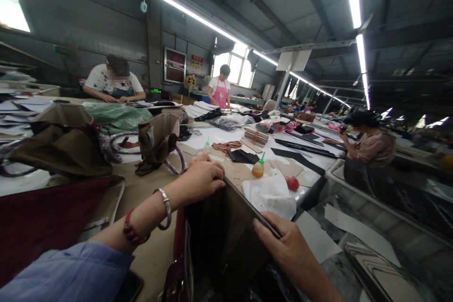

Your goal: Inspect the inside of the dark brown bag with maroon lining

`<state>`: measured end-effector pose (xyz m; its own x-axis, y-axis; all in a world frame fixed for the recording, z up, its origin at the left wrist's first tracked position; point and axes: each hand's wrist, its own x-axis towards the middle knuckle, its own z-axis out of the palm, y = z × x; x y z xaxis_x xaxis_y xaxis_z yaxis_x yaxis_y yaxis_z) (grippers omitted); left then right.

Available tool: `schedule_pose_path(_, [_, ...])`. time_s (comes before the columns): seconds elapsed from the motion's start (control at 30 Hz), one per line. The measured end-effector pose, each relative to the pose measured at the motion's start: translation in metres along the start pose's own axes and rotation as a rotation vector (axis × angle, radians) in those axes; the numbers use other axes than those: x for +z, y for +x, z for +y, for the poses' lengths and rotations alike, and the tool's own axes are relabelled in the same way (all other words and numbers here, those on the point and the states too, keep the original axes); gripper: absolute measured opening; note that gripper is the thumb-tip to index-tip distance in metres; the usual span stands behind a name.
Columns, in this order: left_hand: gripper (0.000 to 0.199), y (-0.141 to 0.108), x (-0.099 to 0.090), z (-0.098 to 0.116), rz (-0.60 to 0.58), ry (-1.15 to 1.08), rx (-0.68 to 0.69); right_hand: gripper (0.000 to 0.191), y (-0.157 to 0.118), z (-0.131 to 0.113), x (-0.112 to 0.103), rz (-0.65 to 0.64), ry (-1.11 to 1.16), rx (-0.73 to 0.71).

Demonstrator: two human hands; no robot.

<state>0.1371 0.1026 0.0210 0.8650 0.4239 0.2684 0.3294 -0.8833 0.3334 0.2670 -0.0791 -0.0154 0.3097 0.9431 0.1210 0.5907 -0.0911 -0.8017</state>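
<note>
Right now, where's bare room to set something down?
Tan surface between left forearm, small brown bag and dark red panel. Crowded around the green-tipped bottle: white sheet, red round object, black piece close by.

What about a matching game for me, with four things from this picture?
Things:
1. brown panel
2. bangle
3. apron
4. bottle of orange liquid

Matches:
A. pink
B. gripped by its edge, between the left hand and the right hand
C. green-tipped
D. silver

Right pairs: 1-B, 2-D, 3-A, 4-C
</note>
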Motion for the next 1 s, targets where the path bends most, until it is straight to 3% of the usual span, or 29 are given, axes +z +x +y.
schedule_pose_path(0.13, [0.014,0.0,0.002,-0.001,0.01,-0.007,-0.006,0.037,0.001,0.0,0.001,0.006,-0.016,0.033])
schedule_pose_path(0.5, [0.014,-0.002,0.0,-0.001,0.009,-0.006,0.0,0.037,0.001,0.007,0.001,0.067,-0.109,-0.042])
schedule_pose_path(0.67, [0.017,-0.008,-0.008,-0.006,-0.001,-0.034,0.042,0.038,0.003,0.01,0.001,0.079,-0.044,-0.022])
schedule_pose_path(1.0, [0.018,-0.004,-0.009,-0.006,0.019,-0.08,-0.12,0.039,0.005,0.016,-0.002,0.004,0.038,0.007])
